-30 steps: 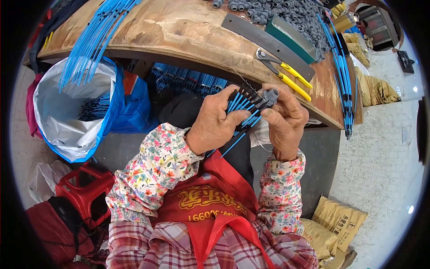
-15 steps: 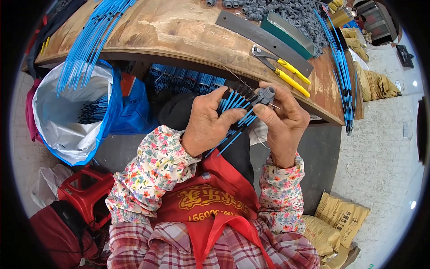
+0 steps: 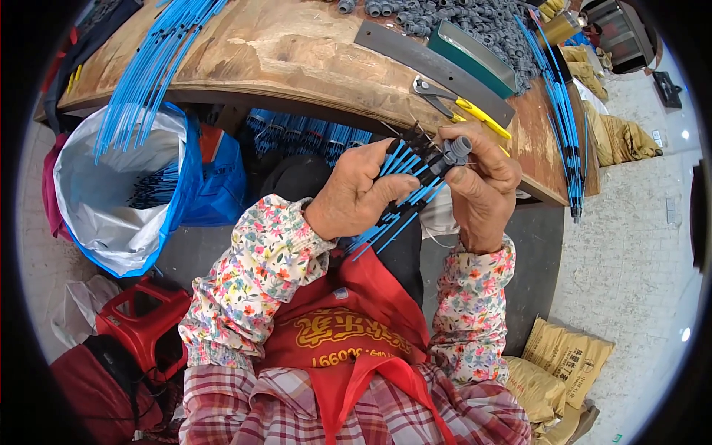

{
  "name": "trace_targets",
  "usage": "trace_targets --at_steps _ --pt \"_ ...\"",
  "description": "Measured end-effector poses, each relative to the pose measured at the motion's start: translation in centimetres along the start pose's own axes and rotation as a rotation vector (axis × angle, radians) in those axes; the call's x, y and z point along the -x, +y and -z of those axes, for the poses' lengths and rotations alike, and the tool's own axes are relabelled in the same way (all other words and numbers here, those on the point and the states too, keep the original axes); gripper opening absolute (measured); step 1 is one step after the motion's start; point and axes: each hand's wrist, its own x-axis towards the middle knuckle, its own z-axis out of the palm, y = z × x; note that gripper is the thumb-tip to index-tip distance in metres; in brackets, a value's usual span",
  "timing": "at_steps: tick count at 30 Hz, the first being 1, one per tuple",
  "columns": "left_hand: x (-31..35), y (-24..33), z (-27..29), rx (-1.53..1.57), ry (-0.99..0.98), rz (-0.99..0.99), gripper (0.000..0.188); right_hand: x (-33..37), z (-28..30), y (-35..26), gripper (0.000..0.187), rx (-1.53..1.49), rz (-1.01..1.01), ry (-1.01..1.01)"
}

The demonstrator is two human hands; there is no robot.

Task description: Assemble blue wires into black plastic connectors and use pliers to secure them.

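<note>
"What's in that grip? I take it as the clock's centre, twelve straight ahead."

"The left hand (image 3: 356, 194) grasps a bundle of blue rods (image 3: 404, 161), thumb laid across it; they slant through, black ends out toward one o'clock, blue ends toward seven. The right hand (image 3: 486, 178) pinches a grey fitting (image 3: 458, 148) between thumb and fingers, at two o'clock from the left thumb, near the black ends."

"Does it touch them?"

"From here I can't tell."

"And the containers?"

"At one o'clock on the wooden table (image 3: 289, 48) stands an open green box (image 3: 466, 67); its contents I can't make out. Just beyond lies a heap of grey fittings (image 3: 493, 33). Well apart, at nine, a blue sack (image 3: 190, 152) with a white lining gapes open, dark-tipped blue rods (image 3: 158, 183) lying in it."
</note>
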Motion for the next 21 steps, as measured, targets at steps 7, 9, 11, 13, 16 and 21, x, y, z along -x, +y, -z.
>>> trace_targets --at_steps 7,9,11,13,16,21 --pt "0.4 -1.0 0.1 0.245 -0.135 0.118 0.027 -0.8 1.3 0.8 0.041 -0.089 -0.012 -0.165" --pt "0.4 -1.1 -0.4 0.379 -0.132 0.096 0.025 -0.9 1.2 0.8 0.042 -0.129 -0.009 -0.188" --pt "0.4 -0.9 -0.5 0.447 -0.137 0.082 0.025 -0.9 1.0 0.8 0.042 -0.119 -0.014 -0.186" --pt "0.4 -0.4 -0.3 0.485 -0.106 0.182 0.024 -0.9 0.8 0.8 0.041 -0.112 -0.013 -0.182" --pt "0.3 0.5 0.0 0.488 -0.083 0.240 0.023 -0.8 0.5 0.8 0.041 -0.030 0.049 -0.148" --pt "0.2 0.7 0.3 0.477 -0.083 0.274 0.023 -0.8 1.1 -0.1 0.041 0.126 0.040 -0.173"
